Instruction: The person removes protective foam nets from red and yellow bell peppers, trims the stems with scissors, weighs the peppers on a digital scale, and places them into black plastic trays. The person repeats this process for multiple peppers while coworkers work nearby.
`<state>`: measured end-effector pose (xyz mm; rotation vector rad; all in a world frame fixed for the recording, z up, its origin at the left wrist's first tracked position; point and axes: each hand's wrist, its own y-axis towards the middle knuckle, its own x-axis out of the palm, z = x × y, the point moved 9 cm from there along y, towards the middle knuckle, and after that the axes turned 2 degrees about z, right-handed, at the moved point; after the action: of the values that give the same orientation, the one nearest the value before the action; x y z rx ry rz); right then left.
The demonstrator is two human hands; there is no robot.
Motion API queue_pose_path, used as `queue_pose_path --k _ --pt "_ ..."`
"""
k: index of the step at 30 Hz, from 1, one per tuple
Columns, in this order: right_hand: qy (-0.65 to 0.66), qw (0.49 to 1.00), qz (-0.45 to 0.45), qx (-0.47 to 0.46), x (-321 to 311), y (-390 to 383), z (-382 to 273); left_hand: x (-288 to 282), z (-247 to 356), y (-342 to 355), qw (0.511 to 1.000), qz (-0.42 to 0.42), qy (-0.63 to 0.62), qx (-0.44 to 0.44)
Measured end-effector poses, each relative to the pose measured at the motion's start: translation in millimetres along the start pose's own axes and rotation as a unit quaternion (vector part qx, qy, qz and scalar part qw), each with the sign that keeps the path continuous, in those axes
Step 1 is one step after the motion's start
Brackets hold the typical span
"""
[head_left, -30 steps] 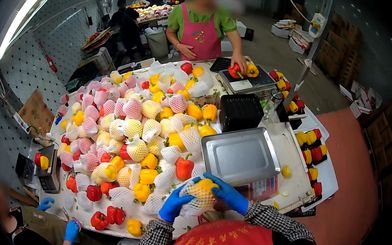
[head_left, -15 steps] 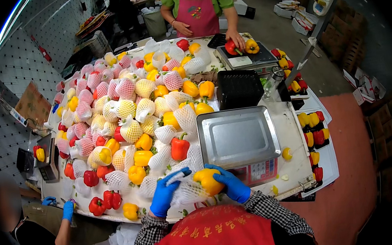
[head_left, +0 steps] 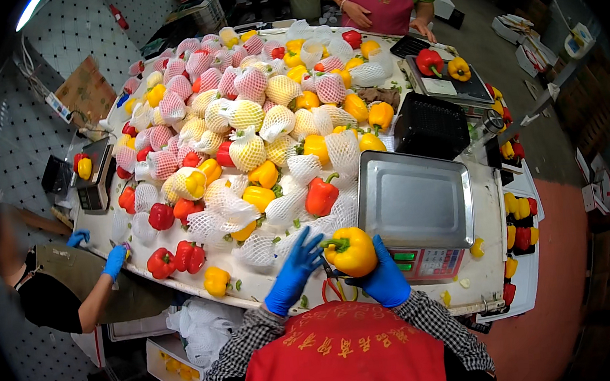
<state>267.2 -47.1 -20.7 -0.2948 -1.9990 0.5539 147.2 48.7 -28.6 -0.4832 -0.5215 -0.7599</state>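
While a broad white surface (head_left: 490,218) is stretching across the middle of the view, a large heap of peppers (head_left: 241,123), many in pink, yellow or white foam nets, is covering much of its left and centre. At the left, a co-worker in an olive apron (head_left: 69,273) is standing close to the edge, and on the far side another person in a pink apron (head_left: 383,2) is standing near a second weighing scale (head_left: 459,86). To the right of the heap, a nearer weighing scale (head_left: 435,265) is carrying a metal tray (head_left: 416,199), with a black crate (head_left: 426,125) standing just behind it. In front, the right hand (head_left: 385,278) is cupping a bare yellow pepper (head_left: 354,255) from below and along its right side, fingers curving round it, while the left hand (head_left: 292,275) is spreading its fingers just beside it, with nothing plainly in its grasp; whether its fingertips are touching the pepper is hard to tell. The pepper is showing by the tray's near-left corner. Below it, a tool with red and yellow handles (head_left: 326,288) is partly showing, and the pepper's green stem (head_left: 336,244) is pointing left.
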Motion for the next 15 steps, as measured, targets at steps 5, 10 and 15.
queue_pose_path --k 5,10,15 --pt "-0.103 0.989 -0.030 0.104 2.1 12.3 37.8 7.9 -14.5 -5.3 0.998 -0.003 0.060 0.032" --pt "-0.311 0.940 -0.021 0.139 -16.2 21.9 50.9 -36.3 -30.6 -16.3 0.994 0.019 -0.112 -0.001" --pt "-0.651 0.758 0.036 0.027 -50.8 42.1 48.3 -89.8 -65.2 -32.7 0.957 0.078 -0.279 -0.036"
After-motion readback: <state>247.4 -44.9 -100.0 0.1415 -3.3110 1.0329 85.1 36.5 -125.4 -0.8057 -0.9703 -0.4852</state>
